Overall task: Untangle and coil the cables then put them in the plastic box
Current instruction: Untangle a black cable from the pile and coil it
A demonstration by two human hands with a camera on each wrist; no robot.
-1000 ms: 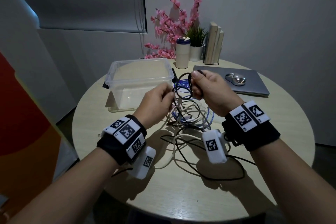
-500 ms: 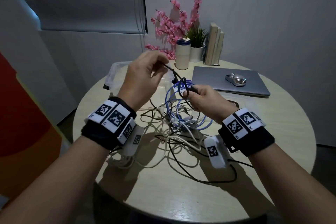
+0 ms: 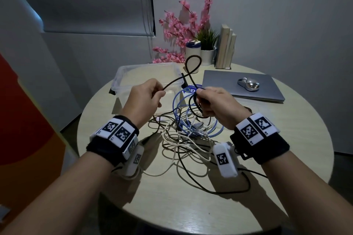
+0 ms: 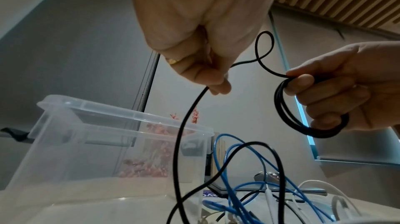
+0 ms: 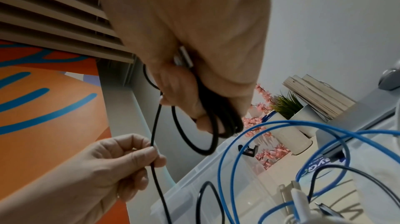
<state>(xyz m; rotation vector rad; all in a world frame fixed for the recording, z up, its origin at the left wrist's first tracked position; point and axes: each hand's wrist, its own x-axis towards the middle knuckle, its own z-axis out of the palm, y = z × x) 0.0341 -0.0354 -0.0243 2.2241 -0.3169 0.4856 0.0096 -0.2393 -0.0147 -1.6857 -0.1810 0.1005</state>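
Note:
My right hand (image 3: 214, 101) grips a small coil of black cable (image 4: 288, 119) above the tangle. The left hand (image 3: 147, 97) pinches the loose strand of that same black cable (image 5: 154, 125) a little to the left, level with the right. Between the hands the strand rises in an open loop (image 3: 193, 56). Below lie a blue cable (image 3: 173, 103) and several white cables (image 3: 172, 150), knotted together with more black cable on the round table (image 3: 191, 206). The clear plastic box (image 3: 122, 74) stands open just beyond the left hand.
A shut grey laptop (image 3: 267, 91) with a silver mouse (image 3: 248, 84) lies at the back right. A tumbler (image 3: 193, 53), a potted plant (image 3: 207, 55), books (image 3: 226, 46) and pink flowers (image 3: 183, 25) stand at the back edge. A blue and white packet (image 3: 191, 89) lies behind the tangle.
The left hand pulled the black strand up and away from the right, then came back down level with it. A slack loop now stands between the hands. The right hand keeps its coil.

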